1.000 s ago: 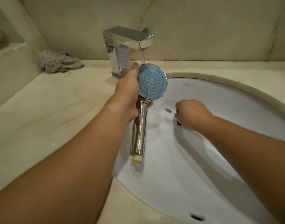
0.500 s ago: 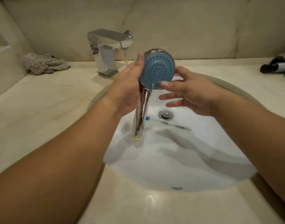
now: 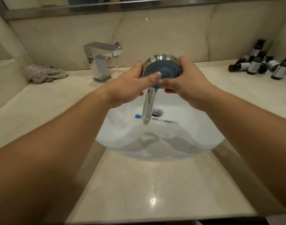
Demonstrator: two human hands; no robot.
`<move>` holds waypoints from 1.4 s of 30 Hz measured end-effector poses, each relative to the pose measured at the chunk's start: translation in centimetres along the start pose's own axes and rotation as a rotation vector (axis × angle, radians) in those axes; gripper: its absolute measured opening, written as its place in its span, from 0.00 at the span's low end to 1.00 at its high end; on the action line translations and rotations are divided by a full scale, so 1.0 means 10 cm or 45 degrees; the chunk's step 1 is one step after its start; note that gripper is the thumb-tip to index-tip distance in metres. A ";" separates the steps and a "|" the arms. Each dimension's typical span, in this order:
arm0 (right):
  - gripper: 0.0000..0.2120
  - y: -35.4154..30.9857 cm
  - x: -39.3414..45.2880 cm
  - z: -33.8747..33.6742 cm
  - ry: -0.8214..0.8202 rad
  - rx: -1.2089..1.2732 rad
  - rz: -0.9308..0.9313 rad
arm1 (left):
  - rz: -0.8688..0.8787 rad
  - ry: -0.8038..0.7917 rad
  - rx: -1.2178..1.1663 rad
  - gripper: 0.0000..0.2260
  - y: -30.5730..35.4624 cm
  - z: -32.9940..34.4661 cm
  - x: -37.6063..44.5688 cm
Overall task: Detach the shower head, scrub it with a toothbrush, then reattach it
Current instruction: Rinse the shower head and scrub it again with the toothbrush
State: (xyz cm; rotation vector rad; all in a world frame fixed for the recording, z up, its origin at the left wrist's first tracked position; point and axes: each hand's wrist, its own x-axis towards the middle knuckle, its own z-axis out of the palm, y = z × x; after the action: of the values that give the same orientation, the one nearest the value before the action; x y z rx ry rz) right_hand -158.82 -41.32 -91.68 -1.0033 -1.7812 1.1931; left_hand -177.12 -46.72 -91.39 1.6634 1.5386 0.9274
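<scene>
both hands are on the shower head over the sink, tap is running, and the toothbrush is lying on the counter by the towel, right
Not quite. The toothbrush is not on the counter by the towel; the head view shows it lying in the sink near the drain. The rest holds: the left hand and right hand both hold the shower head over the sink, and the tap is running.

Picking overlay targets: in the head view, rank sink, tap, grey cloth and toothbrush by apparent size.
1. sink
2. tap and grey cloth: look alike, not ranked
3. toothbrush, partly hidden behind the shower head handle
</scene>
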 end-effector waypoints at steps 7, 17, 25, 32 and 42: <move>0.24 -0.38 0.10 -0.08 0.017 0.000 -0.192 | 0.191 0.144 -0.045 0.19 0.24 -0.27 0.00; 0.26 -0.43 0.21 0.11 0.004 -0.215 -0.335 | 0.254 0.276 -0.229 0.13 0.03 -0.38 -0.08; 0.17 -0.14 0.99 0.10 -0.330 -0.120 0.029 | -0.032 0.420 -0.311 0.13 -0.48 -0.28 -0.25; 0.17 -0.25 1.59 0.73 -0.255 -0.101 0.075 | -0.170 0.531 -0.489 0.09 -0.58 -0.29 -0.15; 0.15 -0.38 1.79 0.99 -0.220 -0.129 0.106 | -0.181 0.534 -0.530 0.10 -0.67 -0.29 -0.15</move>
State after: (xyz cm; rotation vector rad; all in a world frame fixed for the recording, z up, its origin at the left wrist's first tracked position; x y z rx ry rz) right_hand -175.63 -29.70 -88.02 -1.0689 -1.9676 1.2851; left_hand -183.14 -47.71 -95.69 1.0974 1.5632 1.4685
